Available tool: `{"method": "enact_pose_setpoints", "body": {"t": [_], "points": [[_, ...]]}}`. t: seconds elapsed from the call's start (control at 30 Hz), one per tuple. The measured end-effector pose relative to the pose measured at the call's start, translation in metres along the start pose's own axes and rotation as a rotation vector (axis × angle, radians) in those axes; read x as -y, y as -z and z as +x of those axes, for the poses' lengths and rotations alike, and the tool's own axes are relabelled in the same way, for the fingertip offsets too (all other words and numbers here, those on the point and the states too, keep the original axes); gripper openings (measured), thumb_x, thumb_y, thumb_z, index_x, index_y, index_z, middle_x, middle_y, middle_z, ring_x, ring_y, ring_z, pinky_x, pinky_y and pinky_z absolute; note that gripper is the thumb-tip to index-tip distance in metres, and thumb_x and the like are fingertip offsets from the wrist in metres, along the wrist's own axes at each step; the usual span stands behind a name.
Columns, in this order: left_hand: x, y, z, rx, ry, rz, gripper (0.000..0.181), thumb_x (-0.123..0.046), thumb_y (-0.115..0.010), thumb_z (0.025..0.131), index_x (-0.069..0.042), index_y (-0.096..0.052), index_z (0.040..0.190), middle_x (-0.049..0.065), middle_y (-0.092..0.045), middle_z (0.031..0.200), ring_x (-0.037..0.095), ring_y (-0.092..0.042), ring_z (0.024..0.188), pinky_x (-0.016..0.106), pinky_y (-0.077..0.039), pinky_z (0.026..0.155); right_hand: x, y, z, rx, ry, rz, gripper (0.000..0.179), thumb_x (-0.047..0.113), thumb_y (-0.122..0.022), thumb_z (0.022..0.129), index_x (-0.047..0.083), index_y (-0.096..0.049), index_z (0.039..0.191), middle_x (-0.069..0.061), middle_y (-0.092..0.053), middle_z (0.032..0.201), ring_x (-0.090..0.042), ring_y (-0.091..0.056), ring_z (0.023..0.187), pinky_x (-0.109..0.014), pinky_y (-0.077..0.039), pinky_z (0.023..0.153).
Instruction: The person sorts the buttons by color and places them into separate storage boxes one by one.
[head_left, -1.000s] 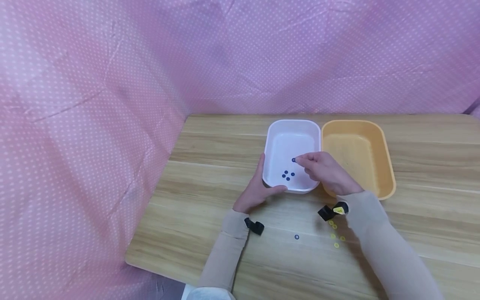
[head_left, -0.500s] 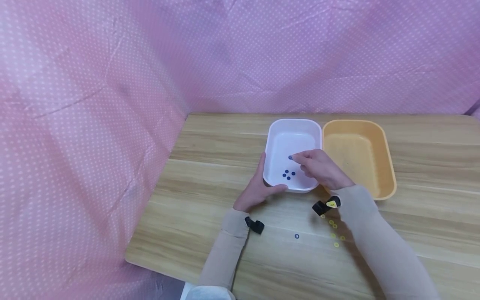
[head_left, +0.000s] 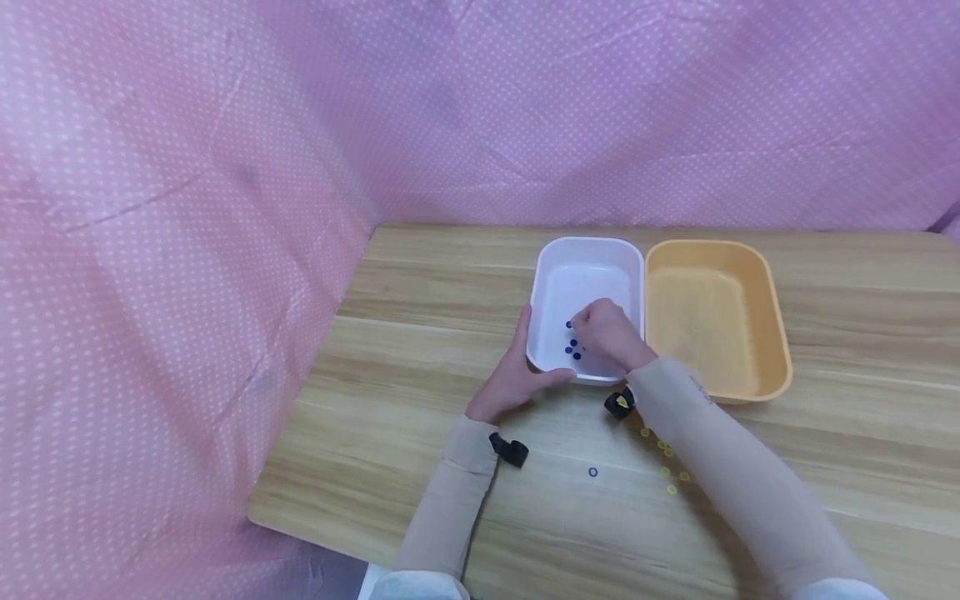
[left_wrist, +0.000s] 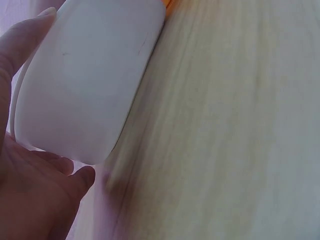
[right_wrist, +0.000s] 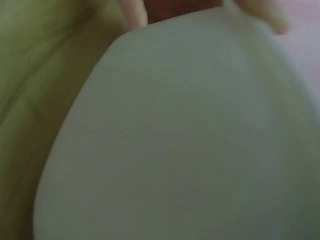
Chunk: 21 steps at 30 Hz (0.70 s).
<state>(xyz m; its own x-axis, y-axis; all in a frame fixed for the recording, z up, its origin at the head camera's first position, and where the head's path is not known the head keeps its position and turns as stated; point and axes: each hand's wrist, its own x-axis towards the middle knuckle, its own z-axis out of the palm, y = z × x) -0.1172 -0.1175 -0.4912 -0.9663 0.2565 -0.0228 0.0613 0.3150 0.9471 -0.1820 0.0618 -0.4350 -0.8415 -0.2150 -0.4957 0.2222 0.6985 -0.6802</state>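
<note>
In the head view my left hand point(head_left: 510, 383) holds the near-left corner of a white plastic tub point(head_left: 551, 242), thumb along the near rim and fingers against the left side. The left wrist view shows that hand point(left_wrist: 35, 190) around the end of the tub point(left_wrist: 90, 80). My right hand point(head_left: 609, 333) is inside the tub, pinching a small dark blue ring point(head_left: 569, 325) at its fingertips. Several similar blue rings point(head_left: 568, 350) lie on the tub floor just below, one partly behind the hand. The tub's outer wall point(right_wrist: 165, 135) fills the right wrist view.
An orange tub point(head_left: 780, 350) stands against the right side of the white one. One dark blue ring point(head_left: 593, 472) and several yellow rings point(head_left: 665, 472) lie on the wooden table point(head_left: 360, 400) nearer me. A pink dotted cloth point(head_left: 480, 108) hangs behind.
My right hand has moved left within the white tub, carrying the blue ring nearer to the other blue rings. The left hand has stayed on the tub.
</note>
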Motion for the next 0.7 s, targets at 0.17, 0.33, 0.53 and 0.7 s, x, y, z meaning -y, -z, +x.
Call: {"method": "enact_pose_setpoints", "body": {"t": [0.17,0.33,0.53,0.7], "points": [[-0.0014,-0.0007,0.0,0.01,0.002,0.009,0.122,-0.031,-0.083,0.078,-0.027,0.01,0.156,-0.012,-0.008,0.16,0.008,-0.022,0.141,0.041,-0.019,0.115,0.0007,-0.0021,0.0053,0.042,-0.058,-0.067,0.029,0.017,-0.043,0.099,0.003,-0.066,0.09,-0.01,-0.059,0.08,-0.024,-0.06,0.074,-0.03,-0.046,0.064],[-0.0023,0.0004,0.0002,0.007,-0.003,0.001,0.12,-0.03,-0.082,0.079,-0.033,0.01,0.155,-0.012,-0.008,0.16,0.007,-0.022,0.141,0.041,-0.018,0.115,0.0006,-0.0029,0.0084,0.044,-0.08,-0.101,0.03,0.017,-0.043,0.099,0.002,-0.066,0.086,-0.008,-0.054,0.072,-0.023,-0.059,0.069,-0.031,-0.046,0.063],[-0.0025,0.002,0.0003,0.006,-0.015,0.004,0.12,-0.032,-0.082,0.079,-0.025,0.01,0.156,-0.014,-0.007,0.16,0.005,-0.021,0.141,0.04,-0.018,0.115,-0.0001,-0.0041,0.0094,0.026,-0.06,-0.119,0.028,0.016,-0.042,0.1,0.002,-0.063,0.088,-0.008,-0.051,0.07,-0.024,-0.058,0.069,-0.031,-0.045,0.065],[-0.0013,0.0019,0.0003,0.007,-0.014,0.003,0.121,-0.034,-0.082,0.078,-0.025,0.01,0.156,-0.015,-0.008,0.159,0.006,-0.023,0.14,0.04,-0.018,0.115,-0.0029,-0.0057,0.0096,-0.004,-0.026,-0.141,0.024,0.015,-0.041,0.101,0.001,-0.06,0.096,-0.011,-0.055,0.076,-0.024,-0.06,0.072,-0.03,-0.046,0.064]]}}
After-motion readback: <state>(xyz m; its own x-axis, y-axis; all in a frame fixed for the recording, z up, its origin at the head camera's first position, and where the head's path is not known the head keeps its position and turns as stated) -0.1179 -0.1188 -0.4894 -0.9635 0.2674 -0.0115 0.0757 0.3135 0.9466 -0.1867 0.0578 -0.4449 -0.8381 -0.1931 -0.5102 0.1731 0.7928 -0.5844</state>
